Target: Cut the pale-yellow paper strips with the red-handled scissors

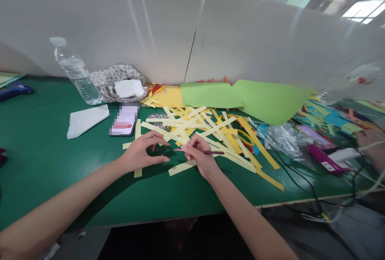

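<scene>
My right hand (pixel 202 155) pinches a slim dark-red pen-like tool (pixel 214 152). Its thin pointed end reaches left, toward my left hand (pixel 143 151). That hand hovers over the table with thumb and fingers parted in a C shape, and I see nothing held in it. Pale yellow paper strips (pixel 183 166) lie beneath and behind both hands in a loose crisscross pile. More strips, a deeper yellow (pixel 272 180), trail off to the right. Among the pile are yellow-handled scissors (pixel 246 136), partly covered. Two crossed pale strips (pixel 138 172) lie partly under my left hand.
A phone (pixel 124 120), a folded white paper (pixel 88 120), a patterned cloth pouch (pixel 104 81) and a water bottle (pixel 78 71) stand left. Green sheets (pixel 264 97) lean behind. Crumpled plastic (pixel 285 142), cables (pixel 300 178), a magenta device (pixel 326 160) and another person's hand (pixel 371 146) are right.
</scene>
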### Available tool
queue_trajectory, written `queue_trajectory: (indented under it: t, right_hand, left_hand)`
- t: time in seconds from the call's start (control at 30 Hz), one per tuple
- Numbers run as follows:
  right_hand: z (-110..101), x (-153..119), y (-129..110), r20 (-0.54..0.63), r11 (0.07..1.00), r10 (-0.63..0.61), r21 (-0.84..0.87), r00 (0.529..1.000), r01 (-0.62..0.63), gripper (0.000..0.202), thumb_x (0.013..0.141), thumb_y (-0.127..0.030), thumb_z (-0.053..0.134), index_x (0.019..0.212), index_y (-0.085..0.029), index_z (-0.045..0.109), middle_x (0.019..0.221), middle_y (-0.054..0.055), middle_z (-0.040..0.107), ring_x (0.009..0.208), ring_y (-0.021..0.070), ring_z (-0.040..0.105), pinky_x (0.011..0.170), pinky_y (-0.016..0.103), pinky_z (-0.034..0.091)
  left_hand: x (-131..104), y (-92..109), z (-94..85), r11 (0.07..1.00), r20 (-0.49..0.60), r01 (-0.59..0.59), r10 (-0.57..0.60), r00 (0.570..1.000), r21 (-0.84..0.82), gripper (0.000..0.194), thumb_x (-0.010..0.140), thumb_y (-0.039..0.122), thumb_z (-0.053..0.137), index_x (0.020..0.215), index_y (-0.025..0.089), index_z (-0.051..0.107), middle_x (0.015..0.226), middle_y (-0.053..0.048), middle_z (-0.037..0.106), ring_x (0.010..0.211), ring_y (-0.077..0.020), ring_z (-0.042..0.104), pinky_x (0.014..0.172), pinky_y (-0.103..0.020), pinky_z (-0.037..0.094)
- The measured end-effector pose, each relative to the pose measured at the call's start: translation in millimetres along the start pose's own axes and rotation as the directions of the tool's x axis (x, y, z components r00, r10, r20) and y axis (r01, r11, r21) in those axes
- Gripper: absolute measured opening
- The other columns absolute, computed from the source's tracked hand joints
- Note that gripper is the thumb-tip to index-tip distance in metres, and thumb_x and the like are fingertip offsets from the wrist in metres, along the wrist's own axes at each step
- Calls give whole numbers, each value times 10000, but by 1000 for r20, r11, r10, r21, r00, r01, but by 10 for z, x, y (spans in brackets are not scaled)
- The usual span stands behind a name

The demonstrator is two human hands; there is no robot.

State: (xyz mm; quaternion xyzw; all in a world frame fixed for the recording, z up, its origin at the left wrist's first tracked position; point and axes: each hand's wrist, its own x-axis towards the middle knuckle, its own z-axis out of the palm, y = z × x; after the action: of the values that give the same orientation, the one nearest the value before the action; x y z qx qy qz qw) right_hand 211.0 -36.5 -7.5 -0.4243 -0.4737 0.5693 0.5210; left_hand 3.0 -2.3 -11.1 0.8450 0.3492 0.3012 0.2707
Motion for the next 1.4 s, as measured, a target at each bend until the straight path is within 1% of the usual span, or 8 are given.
queue_trajectory:
  t: [0.23, 0.53, 0.67, 0.8, 1.0, 1.13, 1.27, 1.4]
  right_hand:
    - [-12, -4, 21, 99, 998, 50, -34, 994, -47, 270, 686, -299, 709, 620, -196, 469, 460, -84, 508, 428, 56, 441, 456, 192, 316]
    - [-53, 44, -62, -243, 980, -5, 193, 970, 53, 328, 755, -378, 634, 528, -186, 496, 347, -99, 333, 321, 30, 288, 354, 187, 257]
    - [-1, 18, -52, -219, 984, -163, 39, 962, 176, 243, 706, -258, 678, 947, -258, 649, 871, 7, 670, 718, 129, 599, 600, 265, 506]
    - [45, -34, -24, -143, 980, -200, -2, 969, 201, 371, 787, -253, 578, 1152, -317, 579, 1211, 21, 587, 1015, 200, 588, 795, 375, 524]
    - [66, -26, -4, -315, 972, -228, -128, 921, 197, 239, 759, -326, 636, 982, -240, 630, 987, 43, 668, 956, 194, 612, 780, 345, 530]
    - [42, 1, 16, -380, 980, -196, -112, 904, 165, 201, 758, -361, 632, 902, -222, 610, 822, 15, 643, 723, 143, 630, 606, 271, 530]
    - [27, 3, -15, -371, 988, -149, -85, 917, 126, 405, 754, -369, 633, 1133, -263, 538, 850, 14, 635, 551, 93, 551, 413, 208, 409]
    - [31, -6, -58, -357, 996, -70, -81, 932, 44, 372, 715, -412, 659, 1028, -215, 617, 693, -3, 616, 474, 80, 463, 375, 212, 329]
  left_hand:
    - [8, 42, 6, 998, 30, -25, 23, 999, 61, 226, 788, 402, 584, 746, 192, 656, 722, -18, 616, 617, -116, 528, 538, -234, 415]
    - [-28, -133, -43, 933, -7, -200, 212, 977, 300, 198, 833, 329, 548, 800, 193, 689, 756, -36, 690, 717, -147, 620, 621, -256, 472]
    - [-24, -143, -41, 896, 0, -220, 239, 971, 385, 196, 854, 283, 512, 805, 209, 686, 795, -29, 699, 757, -159, 635, 625, -265, 479]
    - [-16, -5, -10, 903, 37, -230, 233, 972, 363, 263, 889, 199, 422, 1064, 200, 617, 1032, -74, 666, 974, -189, 590, 789, -320, 481]
    - [-55, 234, 47, 812, 423, -495, 348, 836, 309, 434, 860, 413, 468, 1286, 331, 462, 1403, -44, 414, 1269, -275, 367, 1046, -446, 276]
    - [-59, 168, 43, 776, 353, -443, 301, 886, 449, 425, 892, 397, 397, 1291, 267, 468, 1444, -50, 353, 1305, -284, 315, 1081, -491, 179]
    - [-45, 83, 23, 736, 233, -334, 242, 942, 589, 441, 908, 361, 358, 1310, 203, 449, 1461, -68, 316, 1296, -289, 319, 1079, -495, 173]
    - [-49, 95, 43, 720, 186, -323, 266, 946, 614, 439, 903, 344, 366, 1311, 206, 450, 1444, -71, 350, 1275, -288, 344, 1080, -495, 172]
